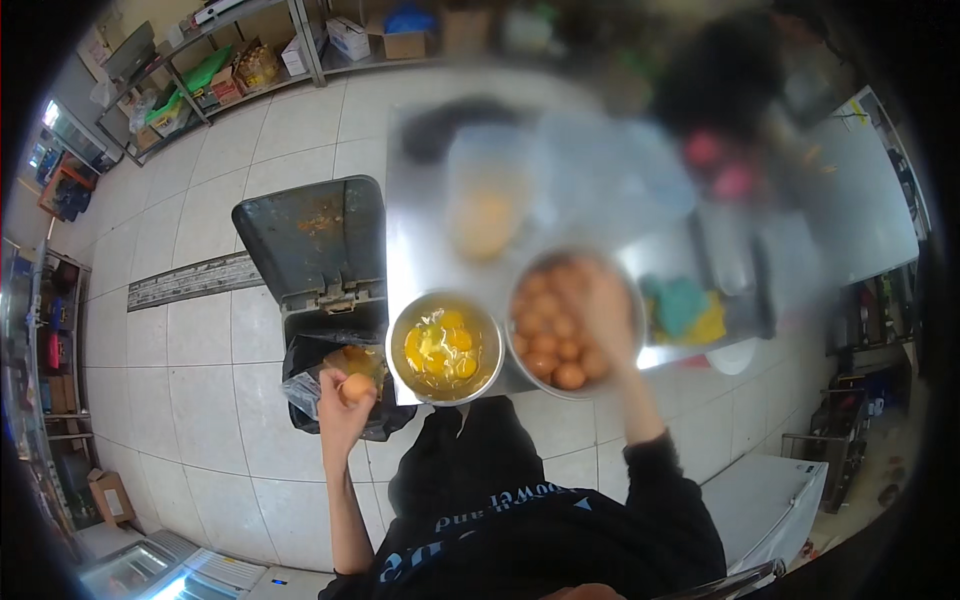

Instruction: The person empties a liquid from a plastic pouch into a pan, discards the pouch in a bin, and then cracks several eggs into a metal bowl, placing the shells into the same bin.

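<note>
My left hand point(341, 412) holds a brown eggshell or egg point(357, 387) above the open waste bin; whether the shell is whole is unclear. To its right, a round metal bowl point(395, 371) with several raw yolks point(451, 341) in clear egg white stands at the table's left corner. Beside that is a larger metal bowl point(517, 358) of whole brown eggs point(568, 375). My right hand point(609, 311) reaches into this bowl from the right, over the eggs. Blur hides its fingertips and anything between them.
The waste bin point(315, 232) has its lid up and a black liner point(304, 352) with shells inside. A blurred container with yellowish contents point(487, 210) stands farther back on the steel table point(420, 262). Green and yellow cloths point(682, 311) lie right. A floor drain point(195, 281) runs left.
</note>
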Demonstrator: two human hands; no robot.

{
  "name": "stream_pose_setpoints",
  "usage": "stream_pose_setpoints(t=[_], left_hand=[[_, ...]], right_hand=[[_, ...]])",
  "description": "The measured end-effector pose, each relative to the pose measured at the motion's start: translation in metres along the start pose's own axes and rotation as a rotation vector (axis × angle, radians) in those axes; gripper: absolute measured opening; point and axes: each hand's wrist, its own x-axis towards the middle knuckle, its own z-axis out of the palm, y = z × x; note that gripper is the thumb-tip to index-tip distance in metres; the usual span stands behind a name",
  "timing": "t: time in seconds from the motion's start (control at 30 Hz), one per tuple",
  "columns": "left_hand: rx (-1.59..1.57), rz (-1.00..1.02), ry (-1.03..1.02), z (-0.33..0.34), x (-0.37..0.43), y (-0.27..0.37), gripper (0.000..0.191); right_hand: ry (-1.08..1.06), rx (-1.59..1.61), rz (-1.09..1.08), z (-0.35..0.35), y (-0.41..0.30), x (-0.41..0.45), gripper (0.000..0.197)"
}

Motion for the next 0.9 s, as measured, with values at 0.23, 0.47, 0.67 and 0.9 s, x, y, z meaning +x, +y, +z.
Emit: stream_pose_setpoints(t=[0.23,0.47,0.67,0.9], left_hand=[[0.724,0.004,0.442,0.001,-0.005,-0.083,0.077],[0.380,0.086,0.570,0.007,0.012,-0.008,0.061],[0.313,0.332,0.531,0.032,0.021,0.043,0.048],[-0.077,0.566,-0.004,0.074,0.014,0.107,0.046]], right_hand=[[-0.018,0.059,-0.088,0.034,0.048,0.010,0.038],[-0.555,1.767,0.486,0.033,0.001,-0.004,0.029],[-0.099,0.363,-0.543,0.029,-0.054,-0.016,0.033],[-0.233,0.420,-0.620,0.008,-0.087,-0.012,0.035]])
